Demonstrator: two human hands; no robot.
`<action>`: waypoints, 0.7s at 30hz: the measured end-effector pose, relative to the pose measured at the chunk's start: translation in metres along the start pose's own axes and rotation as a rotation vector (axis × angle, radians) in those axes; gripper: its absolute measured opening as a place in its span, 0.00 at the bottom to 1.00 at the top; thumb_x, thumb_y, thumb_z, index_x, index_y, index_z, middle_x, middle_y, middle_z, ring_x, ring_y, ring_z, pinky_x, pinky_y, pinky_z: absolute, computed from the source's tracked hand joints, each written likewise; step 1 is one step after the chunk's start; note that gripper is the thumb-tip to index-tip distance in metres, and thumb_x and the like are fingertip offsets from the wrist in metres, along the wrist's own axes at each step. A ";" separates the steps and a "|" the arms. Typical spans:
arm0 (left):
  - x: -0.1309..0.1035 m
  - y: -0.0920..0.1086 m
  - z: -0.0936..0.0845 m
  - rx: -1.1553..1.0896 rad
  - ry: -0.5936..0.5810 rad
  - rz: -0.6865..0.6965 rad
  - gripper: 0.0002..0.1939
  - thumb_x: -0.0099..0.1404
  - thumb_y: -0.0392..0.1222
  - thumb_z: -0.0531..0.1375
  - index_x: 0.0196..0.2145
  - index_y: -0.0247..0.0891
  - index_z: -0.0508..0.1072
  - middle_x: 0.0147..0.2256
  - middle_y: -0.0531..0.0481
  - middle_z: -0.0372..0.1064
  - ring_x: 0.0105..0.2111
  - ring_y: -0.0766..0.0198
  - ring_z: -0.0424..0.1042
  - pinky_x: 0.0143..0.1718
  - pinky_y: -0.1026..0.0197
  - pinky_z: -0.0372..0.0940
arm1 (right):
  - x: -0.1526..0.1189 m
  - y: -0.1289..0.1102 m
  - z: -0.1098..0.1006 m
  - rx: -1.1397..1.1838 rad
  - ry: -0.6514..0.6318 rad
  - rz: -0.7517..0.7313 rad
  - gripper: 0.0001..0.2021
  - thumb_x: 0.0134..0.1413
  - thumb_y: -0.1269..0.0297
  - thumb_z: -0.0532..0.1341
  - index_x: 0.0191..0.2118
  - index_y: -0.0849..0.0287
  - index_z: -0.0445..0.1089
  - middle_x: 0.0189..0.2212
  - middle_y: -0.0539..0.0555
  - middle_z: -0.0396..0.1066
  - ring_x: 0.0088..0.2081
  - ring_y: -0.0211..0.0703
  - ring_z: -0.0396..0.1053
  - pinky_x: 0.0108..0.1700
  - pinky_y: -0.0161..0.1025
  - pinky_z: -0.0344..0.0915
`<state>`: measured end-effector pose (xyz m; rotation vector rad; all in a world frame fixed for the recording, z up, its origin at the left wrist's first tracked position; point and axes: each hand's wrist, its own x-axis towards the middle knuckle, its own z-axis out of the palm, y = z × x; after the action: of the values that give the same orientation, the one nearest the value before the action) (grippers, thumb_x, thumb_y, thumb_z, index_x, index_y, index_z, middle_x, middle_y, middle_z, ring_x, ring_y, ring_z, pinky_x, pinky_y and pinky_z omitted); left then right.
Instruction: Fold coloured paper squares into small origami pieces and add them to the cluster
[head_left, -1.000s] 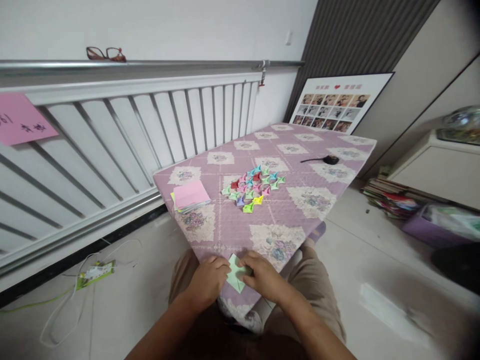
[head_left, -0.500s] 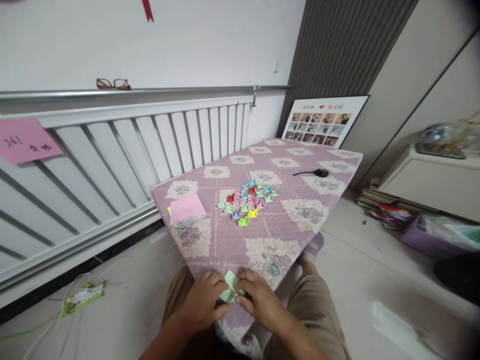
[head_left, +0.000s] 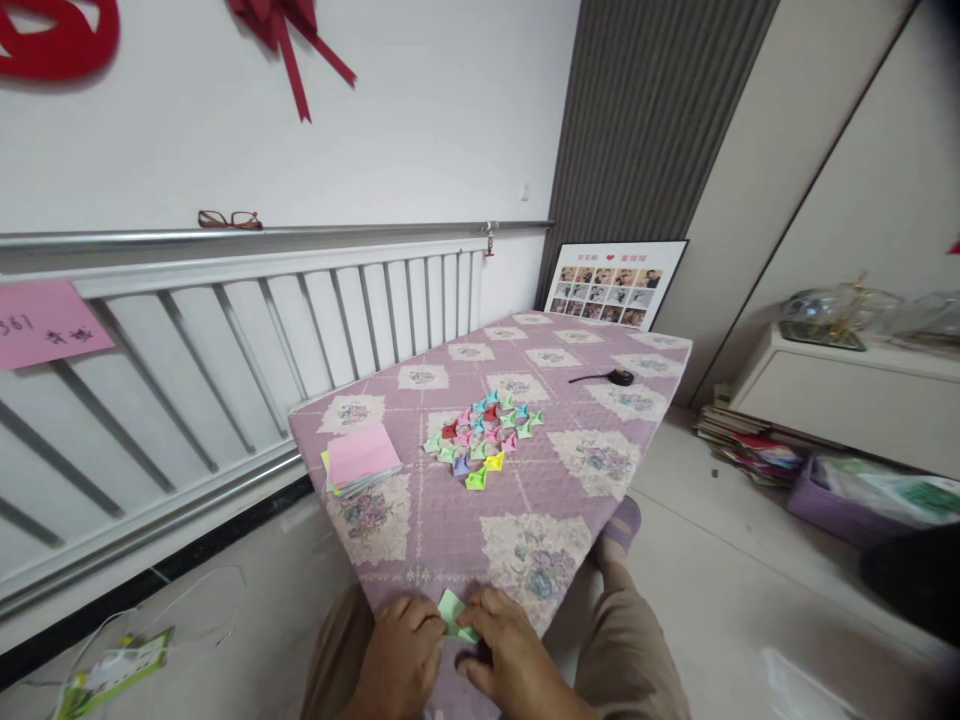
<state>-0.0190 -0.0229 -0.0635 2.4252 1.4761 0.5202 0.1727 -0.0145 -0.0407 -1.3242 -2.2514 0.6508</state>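
Note:
A small sheet of pale green paper point(head_left: 452, 610), partly folded, lies at the near corner of the table between my hands. My left hand point(head_left: 409, 640) has its fingers curled against the paper's left edge. On the other side, my right hand point(head_left: 501, 640) grips the paper's right part, its fingertips over it and the thumb below. Farther up the cloth stand several small folded paper pieces point(head_left: 480, 452) in green, pink, red, blue, purple and yellow. To their left is a stack of square paper point(head_left: 364, 456), pink on top.
A purple flowered cloth point(head_left: 450, 520) covers the table. A black object with a thin strap point(head_left: 619, 377) lies at its right. Behind are a white radiator point(head_left: 405, 300) and a photo board point(head_left: 611, 285). Glasses point(head_left: 229, 219) rest on the pipe above.
The camera view has tilted up, so everything sits lower in the picture. My hands have shifted on the green paper, which now shows less between my fingers.

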 end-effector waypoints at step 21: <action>0.022 0.007 -0.042 -0.260 -0.065 -0.078 0.08 0.60 0.35 0.52 0.27 0.37 0.70 0.31 0.50 0.69 0.33 0.62 0.67 0.36 0.62 0.59 | 0.015 -0.020 -0.033 0.129 -0.077 -0.060 0.08 0.49 0.74 0.56 0.31 0.56 0.70 0.32 0.49 0.73 0.35 0.41 0.68 0.38 0.34 0.61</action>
<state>-0.0216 -0.0049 -0.0188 2.1556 1.3764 0.5716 0.1722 -0.0037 -0.0007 -1.1843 -2.2586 0.8241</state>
